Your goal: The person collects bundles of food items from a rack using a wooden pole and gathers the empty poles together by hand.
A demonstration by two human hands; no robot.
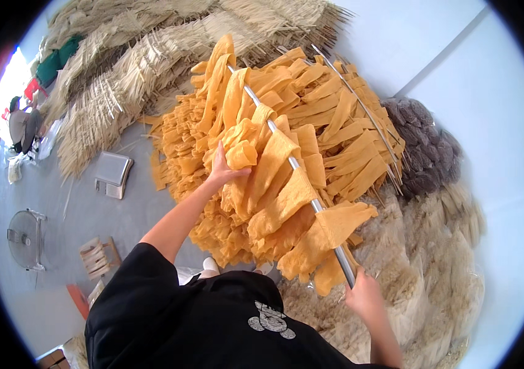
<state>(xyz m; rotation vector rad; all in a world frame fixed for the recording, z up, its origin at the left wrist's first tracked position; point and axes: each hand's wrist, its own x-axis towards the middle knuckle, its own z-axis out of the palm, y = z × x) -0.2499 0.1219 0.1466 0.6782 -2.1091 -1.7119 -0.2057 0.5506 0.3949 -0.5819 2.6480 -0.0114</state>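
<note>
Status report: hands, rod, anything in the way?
Right hand gripping metal rod. Left hand touching orange strips, grip unclear. Strips draped along rod; possible snag: heap beneath.

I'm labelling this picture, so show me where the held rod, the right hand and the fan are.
Held rod [294,163], head view: bare metal near its middle.
Right hand [365,296], head view: middle of the hand.
Fan [24,239], head view: middle of its round front.

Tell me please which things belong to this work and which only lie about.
Seemingly in use:
metal pole, right fingers around it
orange strips over it, left fingers touching some

Apparently lying about:
floor fan
silver device
wooden stool
dark bundles
</note>
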